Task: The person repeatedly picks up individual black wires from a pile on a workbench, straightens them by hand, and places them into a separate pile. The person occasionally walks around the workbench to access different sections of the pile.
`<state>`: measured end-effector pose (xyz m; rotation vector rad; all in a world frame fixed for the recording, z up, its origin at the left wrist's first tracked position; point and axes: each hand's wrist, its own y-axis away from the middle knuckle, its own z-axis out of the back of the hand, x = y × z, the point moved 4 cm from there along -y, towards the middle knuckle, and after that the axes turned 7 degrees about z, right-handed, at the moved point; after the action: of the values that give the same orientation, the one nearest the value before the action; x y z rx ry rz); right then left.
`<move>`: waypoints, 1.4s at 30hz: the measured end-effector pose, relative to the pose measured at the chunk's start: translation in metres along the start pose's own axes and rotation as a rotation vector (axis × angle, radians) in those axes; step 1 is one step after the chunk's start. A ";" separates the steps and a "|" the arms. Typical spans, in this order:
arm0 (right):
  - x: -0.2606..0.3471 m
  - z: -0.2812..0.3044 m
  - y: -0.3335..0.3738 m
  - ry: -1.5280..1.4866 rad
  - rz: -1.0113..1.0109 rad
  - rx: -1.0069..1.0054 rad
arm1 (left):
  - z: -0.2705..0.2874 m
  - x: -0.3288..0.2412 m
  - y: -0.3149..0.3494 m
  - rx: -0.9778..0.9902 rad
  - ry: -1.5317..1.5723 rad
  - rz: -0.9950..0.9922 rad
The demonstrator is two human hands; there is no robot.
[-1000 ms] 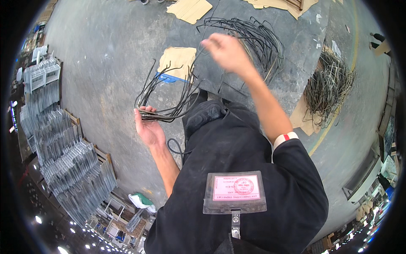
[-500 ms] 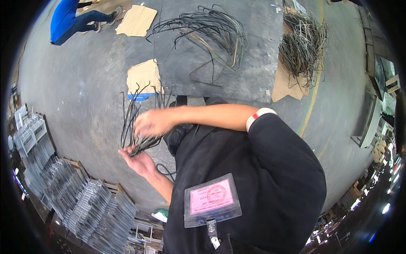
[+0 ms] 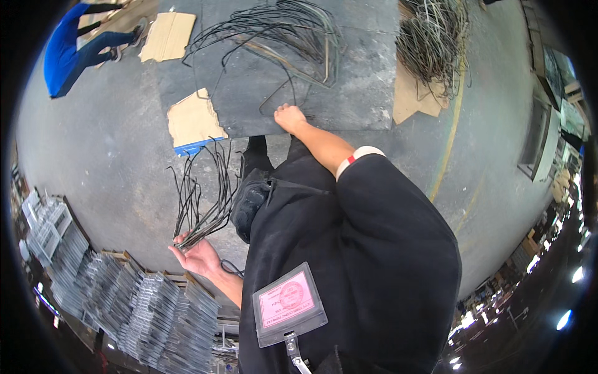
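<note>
Since the last frame my right hand (image 3: 290, 118) left the bundle and reached far to the loose bent wires (image 3: 274, 37), fingers curled, nothing clearly gripped. Left hand (image 3: 198, 257) clenched the wire bundle (image 3: 202, 196) at one end, keeping it gathered.

Left hand (image 3: 198, 257) grips a bundle of bent black wires (image 3: 202, 196) fanning upward; right hand (image 3: 290, 118) reaches to the dark mat (image 3: 367, 81), near a wire pile (image 3: 280, 31); cardboard (image 3: 192, 121) beside; stacked metal racks (image 3: 124, 299) lower left.
</note>
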<state>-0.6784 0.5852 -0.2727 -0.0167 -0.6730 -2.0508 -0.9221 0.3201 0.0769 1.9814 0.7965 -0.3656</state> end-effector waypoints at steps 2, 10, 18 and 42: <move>0.006 0.020 0.000 -0.012 -0.004 -0.006 | -0.001 -0.002 -0.002 0.021 -0.056 0.008; 0.145 0.195 0.004 -1.090 0.443 -0.531 | -0.031 0.002 -0.022 -0.049 -0.155 0.053; 0.226 0.245 0.030 -0.683 1.042 -0.426 | -0.061 0.025 -0.025 0.051 -0.206 0.113; -0.170 0.483 0.042 -0.487 -0.337 -1.001 | 0.022 0.015 -0.028 -0.258 -0.094 -0.041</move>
<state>-0.6708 0.9281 0.1102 -1.0590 0.1588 -2.5328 -0.9288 0.3169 0.0387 1.6976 0.7839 -0.3579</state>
